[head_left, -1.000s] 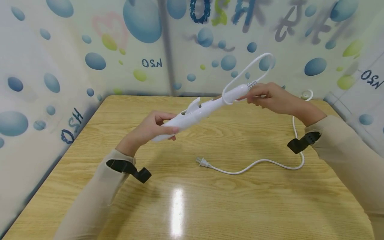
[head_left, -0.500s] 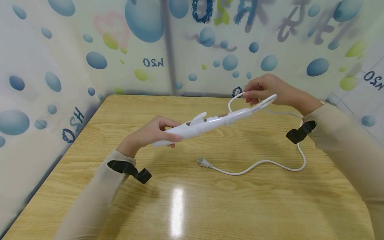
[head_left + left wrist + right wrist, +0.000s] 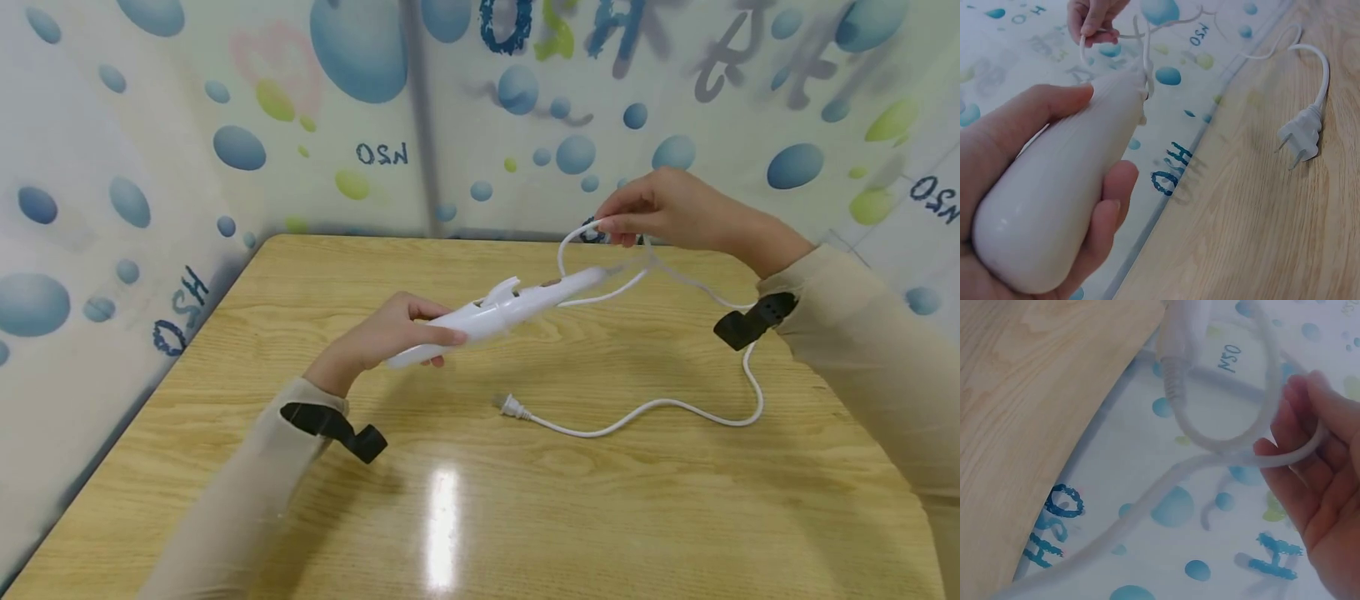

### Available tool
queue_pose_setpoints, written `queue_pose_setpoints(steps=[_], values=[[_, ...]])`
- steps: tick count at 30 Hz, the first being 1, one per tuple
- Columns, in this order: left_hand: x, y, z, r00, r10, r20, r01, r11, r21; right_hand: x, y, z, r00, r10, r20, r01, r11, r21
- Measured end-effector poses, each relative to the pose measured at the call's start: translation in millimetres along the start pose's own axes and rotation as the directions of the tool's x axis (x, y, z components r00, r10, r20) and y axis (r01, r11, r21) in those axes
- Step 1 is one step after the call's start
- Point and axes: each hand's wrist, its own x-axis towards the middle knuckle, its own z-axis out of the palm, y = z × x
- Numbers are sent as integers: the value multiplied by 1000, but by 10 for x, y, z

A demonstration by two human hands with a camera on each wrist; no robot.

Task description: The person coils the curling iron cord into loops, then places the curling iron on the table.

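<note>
A white curling iron (image 3: 525, 307), with a small lever raised on its top, slants up to the right above the table in the head view. My left hand (image 3: 397, 332) grips its thick, rounded end, thumb along one side, as the left wrist view also shows on the iron's body (image 3: 1054, 194). At the far end, the white cord (image 3: 1141, 503) leaves through a ribbed sleeve (image 3: 1174, 378) and makes a loop. My right hand (image 3: 675, 208) pinches that loop between thumb and fingers, above the iron's cord end. In the right wrist view the cord passes through the fingers (image 3: 1285, 481).
The cord trails down behind the right wrist and curves across the wooden table (image 3: 600, 517) to a two-pin plug (image 3: 513, 407) near the middle. A wall covering (image 3: 465, 125) with blue drops rises at the table's back edge. Black straps (image 3: 757, 321) sit on both wrists.
My right hand has let go of the ribbed cord end and now holds the cord higher up. The cord's loop around the iron has come off, and the iron has tipped lower at the right.
</note>
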Motion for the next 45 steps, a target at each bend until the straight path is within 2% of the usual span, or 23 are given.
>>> queue_pose_setpoints(steps=[7, 14, 23, 28, 35, 40, 45], values=[[20, 24, 44, 995, -45, -93, 42, 998, -36, 3, -92, -11, 998, -58, -14, 57, 995, -82], [58, 9, 62, 976, -94, -197, 77, 993, -95, -42, -216, 35, 1000, -21, -5, 21, 996, -90], [60, 38, 45, 956, -84, -282, 37, 985, -167, -156, -229, 132, 998, -54, -29, 52, 996, -69], [51, 76, 50, 949, -70, -309, 2, 976, -217, -242, -203, 222, 998, -51, -45, 49, 998, -43], [29, 110, 48, 943, -42, -331, -42, 969, -242, -385, -111, 347, 999, 43, -16, -43, 999, 27], [2, 144, 41, 946, -3, -325, -81, 966, -246, -470, -2, 440, 999, 49, 9, -50, 995, 86], [-18, 170, 39, 951, 57, -304, -132, 964, -232, -510, 107, 535, 1000, 14, -7, -13, 989, 146]])
